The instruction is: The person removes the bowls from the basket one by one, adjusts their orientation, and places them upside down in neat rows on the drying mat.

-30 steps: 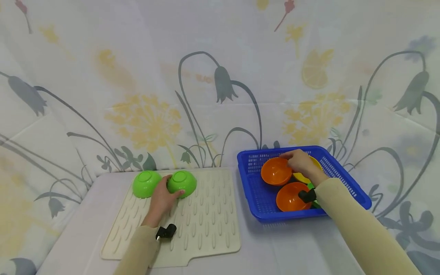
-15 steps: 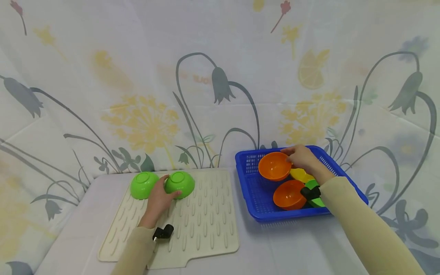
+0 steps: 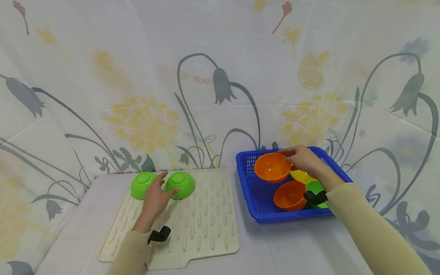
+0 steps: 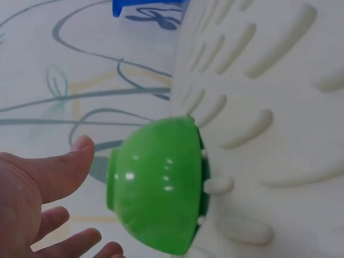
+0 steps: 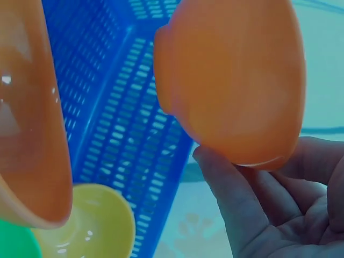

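Two green bowls stand upside down on the cream draining mat (image 3: 203, 240), a left one (image 3: 139, 186) and a right one (image 3: 183, 186). My left hand (image 3: 155, 200) is beside the right green bowl, thumb and fingers spread. The left wrist view has a gap between that hand (image 4: 48, 180) and the bowl's base (image 4: 161, 185). My right hand (image 3: 306, 162) pinches an orange bowl (image 3: 270, 168) by its rim, over the blue basket (image 3: 292, 218). Seen from the right wrist, thumb and fingers hold that bowl (image 5: 236, 80) tilted, its foot towards the basket.
Still in the basket are another orange bowl (image 3: 288, 196), a yellow bowl (image 3: 300, 176) and a green bowl (image 3: 313, 187). The basket stands right of the mat, on a white cloth. A flower-printed curtain (image 3: 220, 126) hangs right behind both.
My left hand has let go of the right green bowl and drawn back to the left. My right hand has lifted the orange bowl slightly and tilted it, uncovering more of the yellow bowl.
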Tool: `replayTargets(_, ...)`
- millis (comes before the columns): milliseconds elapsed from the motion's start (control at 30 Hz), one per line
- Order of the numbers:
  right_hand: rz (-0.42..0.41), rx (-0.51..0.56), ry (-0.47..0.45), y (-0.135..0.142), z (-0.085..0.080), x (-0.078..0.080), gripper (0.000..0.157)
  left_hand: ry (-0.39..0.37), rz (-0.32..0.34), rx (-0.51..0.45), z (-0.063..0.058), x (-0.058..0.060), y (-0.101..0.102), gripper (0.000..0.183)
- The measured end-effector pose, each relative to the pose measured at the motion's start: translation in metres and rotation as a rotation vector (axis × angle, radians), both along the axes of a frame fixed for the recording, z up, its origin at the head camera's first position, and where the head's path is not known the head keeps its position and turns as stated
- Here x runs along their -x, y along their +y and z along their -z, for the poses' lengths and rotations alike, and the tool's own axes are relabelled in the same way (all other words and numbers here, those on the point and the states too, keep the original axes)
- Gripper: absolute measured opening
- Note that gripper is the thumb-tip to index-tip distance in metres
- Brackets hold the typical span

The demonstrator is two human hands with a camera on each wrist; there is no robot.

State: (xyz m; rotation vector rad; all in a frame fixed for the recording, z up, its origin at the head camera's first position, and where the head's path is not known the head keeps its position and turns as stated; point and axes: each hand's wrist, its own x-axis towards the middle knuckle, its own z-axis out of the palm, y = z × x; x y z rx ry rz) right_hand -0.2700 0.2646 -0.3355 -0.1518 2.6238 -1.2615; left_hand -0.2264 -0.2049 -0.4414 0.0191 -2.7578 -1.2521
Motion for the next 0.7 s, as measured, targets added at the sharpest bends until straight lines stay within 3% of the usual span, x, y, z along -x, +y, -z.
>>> replayTargets(400, -0.067, 0.069, -0.004, -0.019, -0.008, -0.029, 0.041, 0.098, 0.093, -0.125, -0.027, -0.023, 0.02, 0.071)
replayTargets(700, -0.095, 0.101, 0.008, -0.042, -0.01, -0.048, 0.037, 0.092, 0.264, -0.272, -0.047, -0.046, 0.043, 0.074)
